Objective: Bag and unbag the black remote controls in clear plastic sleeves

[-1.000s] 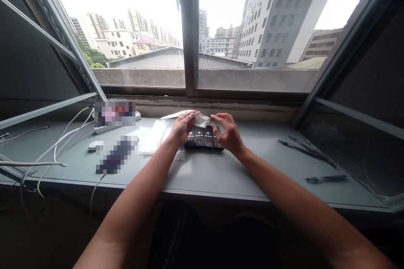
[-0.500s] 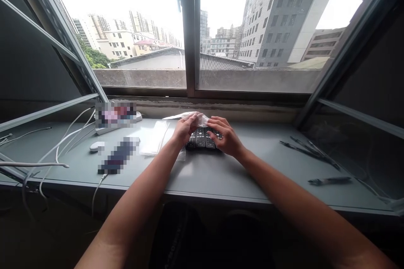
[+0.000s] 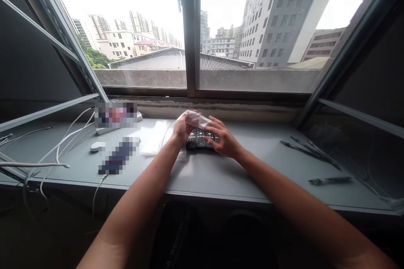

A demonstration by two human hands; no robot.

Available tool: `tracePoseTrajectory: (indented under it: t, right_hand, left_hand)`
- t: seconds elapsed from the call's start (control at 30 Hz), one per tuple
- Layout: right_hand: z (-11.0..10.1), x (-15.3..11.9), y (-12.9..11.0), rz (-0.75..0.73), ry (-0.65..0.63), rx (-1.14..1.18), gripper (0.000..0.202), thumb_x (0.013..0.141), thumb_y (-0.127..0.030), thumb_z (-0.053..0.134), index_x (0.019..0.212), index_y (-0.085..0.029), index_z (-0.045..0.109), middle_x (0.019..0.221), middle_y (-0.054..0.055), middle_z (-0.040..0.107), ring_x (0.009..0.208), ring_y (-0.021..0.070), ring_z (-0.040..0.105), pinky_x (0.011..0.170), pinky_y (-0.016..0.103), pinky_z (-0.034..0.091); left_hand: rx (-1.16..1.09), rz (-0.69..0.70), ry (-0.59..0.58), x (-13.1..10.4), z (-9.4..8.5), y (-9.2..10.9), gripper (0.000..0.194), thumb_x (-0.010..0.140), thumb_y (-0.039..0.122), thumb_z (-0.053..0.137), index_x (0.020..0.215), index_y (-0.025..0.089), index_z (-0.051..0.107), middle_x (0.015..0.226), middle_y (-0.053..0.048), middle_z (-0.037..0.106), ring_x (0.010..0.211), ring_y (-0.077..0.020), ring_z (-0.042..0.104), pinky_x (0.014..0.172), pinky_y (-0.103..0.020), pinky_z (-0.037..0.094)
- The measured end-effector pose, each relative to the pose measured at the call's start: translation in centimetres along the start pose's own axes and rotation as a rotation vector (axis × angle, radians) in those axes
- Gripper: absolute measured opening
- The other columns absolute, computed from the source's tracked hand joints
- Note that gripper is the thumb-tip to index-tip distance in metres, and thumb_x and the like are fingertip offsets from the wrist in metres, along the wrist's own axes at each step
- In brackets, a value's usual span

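My left hand (image 3: 181,130) is closed on a translucent white plastic bag (image 3: 198,120), its fingers at the bag's left end. The bag lies stretched sideways between my hands. My right hand (image 3: 225,139) has its fingers extended, their tips touching the bag's right end, and its thumb held apart below. Under and just in front of the bag, several black remote controls (image 3: 201,138) with rows of buttons lie side by side on the grey desk (image 3: 246,176). My right hand partly covers the remotes on the right.
Left of my left forearm lies a stack of clear plastic bags (image 3: 154,143). Further left are a blurred phone (image 3: 118,157) on a cable, a small white object (image 3: 94,147) and a white power strip (image 3: 118,128). Dark cables (image 3: 311,151) and a pen-like item (image 3: 330,180) lie right.
The bag has gone from bunched, with a tail sticking out left, to a flatter strip between my hands. My left fingers have shifted along it; the remotes have not moved.
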State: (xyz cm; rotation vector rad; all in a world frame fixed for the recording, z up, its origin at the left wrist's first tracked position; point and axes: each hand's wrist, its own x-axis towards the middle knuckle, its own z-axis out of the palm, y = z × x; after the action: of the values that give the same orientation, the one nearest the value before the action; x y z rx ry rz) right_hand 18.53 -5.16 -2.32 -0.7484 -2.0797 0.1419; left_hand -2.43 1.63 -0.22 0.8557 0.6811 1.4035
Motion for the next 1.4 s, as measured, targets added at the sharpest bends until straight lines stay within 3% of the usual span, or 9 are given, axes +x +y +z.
tracePoseTrajectory:
  t: [0.13, 0.33, 0.5, 0.57, 0.67, 0.83, 1.03, 1.2, 1.4]
  right_hand:
    - [0.0, 0.0, 0.0, 0.005, 0.002, -0.005, 0.035, 0.104, -0.031, 0.072, 0.137, -0.025, 0.078, 0.165, 0.011, 0.059, 0.165, 0.0359, 0.036, 0.132, 0.063, 0.038]
    - [-0.3, 0.1, -0.7, 0.004, -0.047, 0.036, 0.042, 0.103, -0.028, 0.070, 0.145, -0.022, 0.072, 0.142, 0.014, 0.075, 0.161, 0.0355, 0.044, 0.128, 0.061, 0.045]
    - [-0.4, 0.2, -0.9, 0.031, -0.030, 0.047, 0.034, 0.102, -0.031, 0.072, 0.135, -0.023, 0.080, 0.164, 0.012, 0.059, 0.165, 0.0363, 0.037, 0.132, 0.060, 0.039]
    - [-0.5, 0.3, -1.1, 0.032, -0.025, 0.069, 0.035, 0.103, -0.031, 0.071, 0.137, -0.024, 0.079, 0.164, 0.011, 0.060, 0.164, 0.0360, 0.039, 0.132, 0.060, 0.039]
    - [-0.6, 0.3, -1.4, 0.069, -0.029, 0.140, 0.048, 0.104, -0.036, 0.071, 0.150, -0.025, 0.071, 0.156, 0.011, 0.067, 0.159, 0.0364, 0.048, 0.129, 0.057, 0.043]
    - [-0.5, 0.2, -1.9, 0.157, -0.080, 0.228, 0.076, 0.104, -0.040, 0.069, 0.174, -0.030, 0.040, 0.156, 0.008, 0.068, 0.153, 0.0345, 0.056, 0.130, 0.055, 0.041]
    - [-0.6, 0.3, -2.2, 0.185, -0.085, 0.267, 0.050, 0.102, -0.043, 0.072, 0.148, -0.023, 0.074, 0.155, 0.013, 0.068, 0.147, 0.0371, 0.061, 0.126, 0.053, 0.046]
    - [-0.9, 0.2, -2.6, 0.248, -0.125, 0.314, 0.054, 0.103, -0.043, 0.072, 0.153, -0.025, 0.068, 0.150, 0.009, 0.073, 0.142, 0.0363, 0.067, 0.126, 0.053, 0.046]
    - [-1.0, 0.4, -2.9, 0.269, -0.162, 0.375, 0.068, 0.102, -0.045, 0.073, 0.164, -0.026, 0.056, 0.164, 0.007, 0.062, 0.154, 0.0356, 0.056, 0.131, 0.052, 0.041]
  left_hand:
    - [-0.055, -0.004, 0.043, 0.2, -0.2, 0.1, 0.033, 0.108, 0.037, 0.057, 0.118, 0.013, 0.077, 0.114, -0.014, 0.083, 0.097, -0.0210, 0.080, 0.086, -0.031, 0.063]
    - [0.002, -0.020, -0.009, -0.1, -0.1, 0.4, 0.030, 0.103, 0.030, 0.059, 0.113, 0.011, 0.079, 0.118, -0.017, 0.082, 0.105, -0.0253, 0.079, 0.089, -0.033, 0.063]
    - [-0.055, -0.042, 0.042, -0.1, -0.1, 0.7, 0.036, 0.107, 0.037, 0.054, 0.121, 0.011, 0.076, 0.119, -0.017, 0.082, 0.106, -0.0272, 0.080, 0.091, -0.036, 0.065]
    - [-0.109, -0.015, 0.085, -0.1, -0.3, 0.9, 0.040, 0.110, 0.040, 0.050, 0.128, 0.012, 0.074, 0.120, -0.017, 0.082, 0.107, -0.0277, 0.080, 0.093, -0.038, 0.065]
    - [-0.153, 0.022, 0.088, -0.1, -0.6, 1.2, 0.041, 0.111, 0.034, 0.047, 0.135, 0.012, 0.071, 0.124, -0.017, 0.082, 0.113, -0.0277, 0.080, 0.097, -0.039, 0.065]
    - [-0.189, 0.018, 0.096, 0.1, -0.8, 1.3, 0.041, 0.112, 0.031, 0.045, 0.139, 0.011, 0.069, 0.127, -0.019, 0.080, 0.117, -0.0276, 0.079, 0.099, -0.037, 0.064]
    - [-0.203, 0.039, 0.092, 0.4, -1.2, 1.2, 0.043, 0.111, 0.030, 0.047, 0.143, 0.011, 0.067, 0.129, -0.019, 0.080, 0.121, -0.0299, 0.078, 0.103, -0.042, 0.063]
    - [-0.205, 0.029, 0.081, 0.3, -1.1, 1.1, 0.043, 0.110, 0.032, 0.049, 0.143, 0.011, 0.068, 0.128, -0.019, 0.080, 0.121, -0.0303, 0.078, 0.105, -0.043, 0.062]
    - [-0.198, 0.019, 0.068, 0.4, -1.1, 0.9, 0.041, 0.110, 0.032, 0.049, 0.139, 0.012, 0.070, 0.127, -0.019, 0.080, 0.119, -0.0301, 0.078, 0.102, -0.043, 0.063]
